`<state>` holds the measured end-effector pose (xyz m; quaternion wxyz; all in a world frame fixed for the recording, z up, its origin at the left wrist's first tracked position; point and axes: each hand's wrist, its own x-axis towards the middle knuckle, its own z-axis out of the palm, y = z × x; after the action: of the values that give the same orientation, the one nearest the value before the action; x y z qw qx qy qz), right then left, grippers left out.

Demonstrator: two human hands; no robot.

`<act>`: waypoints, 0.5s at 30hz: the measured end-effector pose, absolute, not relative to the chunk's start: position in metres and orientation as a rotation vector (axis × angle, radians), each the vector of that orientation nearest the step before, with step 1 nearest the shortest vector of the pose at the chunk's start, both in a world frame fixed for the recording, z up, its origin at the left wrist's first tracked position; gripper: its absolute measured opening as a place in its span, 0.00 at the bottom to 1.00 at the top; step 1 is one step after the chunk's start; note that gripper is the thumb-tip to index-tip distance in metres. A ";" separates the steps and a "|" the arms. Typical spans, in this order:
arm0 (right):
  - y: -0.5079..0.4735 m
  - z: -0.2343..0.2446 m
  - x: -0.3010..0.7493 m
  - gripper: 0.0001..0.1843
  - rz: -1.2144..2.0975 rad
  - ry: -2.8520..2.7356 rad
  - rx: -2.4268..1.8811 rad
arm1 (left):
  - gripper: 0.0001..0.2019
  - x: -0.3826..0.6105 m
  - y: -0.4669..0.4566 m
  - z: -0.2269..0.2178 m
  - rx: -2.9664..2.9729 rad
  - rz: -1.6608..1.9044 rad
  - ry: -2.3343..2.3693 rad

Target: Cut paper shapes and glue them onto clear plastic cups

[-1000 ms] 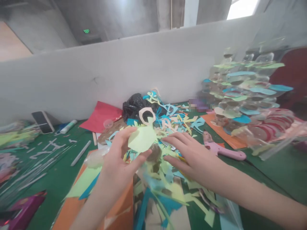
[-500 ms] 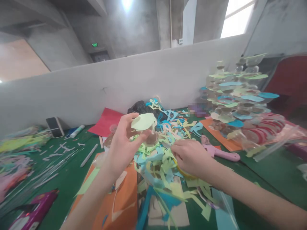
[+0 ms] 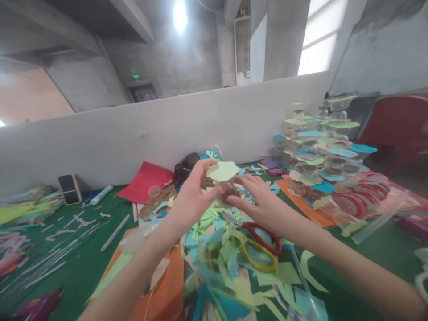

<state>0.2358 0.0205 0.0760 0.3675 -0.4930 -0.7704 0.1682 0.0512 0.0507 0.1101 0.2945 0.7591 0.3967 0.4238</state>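
My left hand grips a small clear plastic cup topped with a pale green paper piece with an angular outline. At the cup's right side, the thumb and fingers of my right hand close around it; part of the contact is blurred. Below the right hand lie scissors with red and yellow handles, their blades pointing up-left. They rest on a heap of green and blue paper scraps.
At the right stands a stacked tier of clear cups and paper discs. Orange sheets lie in front, and a red sheet lies farther back. Left are a phone, a glue tube and clear sticks. A low white wall closes the back.
My right hand has left the scissors and moved up to the cup, uncovering their handles. My left hand with the cup has shifted right. The camera view has tilted up.
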 end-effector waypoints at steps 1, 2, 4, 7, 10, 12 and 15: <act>0.024 0.077 0.235 0.15 0.423 -1.969 -1.256 | 0.21 0.055 0.054 0.108 2.018 1.125 1.024; 0.028 0.077 0.235 0.12 0.409 -1.955 -1.261 | 0.21 0.059 0.059 0.106 2.022 1.128 0.999; 0.034 0.073 0.235 0.09 0.385 -1.922 -1.300 | 0.21 0.065 0.067 0.100 2.030 1.130 0.986; 0.041 0.064 0.240 0.08 0.381 -1.904 -1.324 | 0.22 0.071 0.077 0.089 2.005 1.092 0.992; 0.043 0.057 0.248 0.09 0.381 -1.893 -1.321 | 0.24 0.073 0.082 0.082 1.959 1.063 0.952; 0.043 0.056 0.254 0.09 0.345 -1.875 -1.329 | 0.26 0.070 0.082 0.080 1.898 1.054 0.926; 0.042 0.060 0.267 0.11 0.265 -1.851 -1.363 | 0.26 0.058 0.077 0.076 1.724 1.038 0.947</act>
<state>0.2674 0.0423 0.0601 0.4020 -0.5394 -0.7325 0.1047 0.0579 0.0770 0.0762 0.4426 0.6950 0.3819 0.4185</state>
